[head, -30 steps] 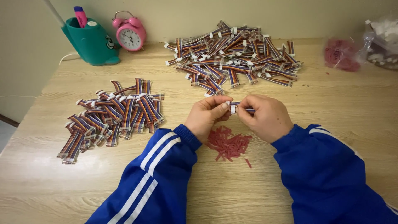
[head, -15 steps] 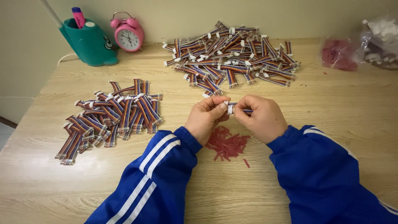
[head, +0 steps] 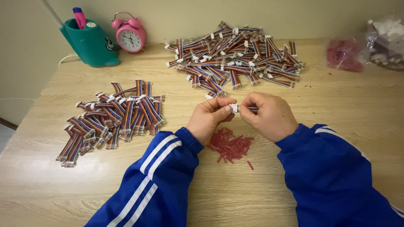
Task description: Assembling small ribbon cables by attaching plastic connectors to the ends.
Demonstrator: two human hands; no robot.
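striped ribbon cable (head: 251,109) between both hands' fingers (head: 227,106)

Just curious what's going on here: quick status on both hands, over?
Left hand and right hand both pinching one small ribbon cable by its white plug. Red bits lie beneath. Nothing in the way.

2 clear plastic bags (head: 385,40) sit at the table's far-right edge.
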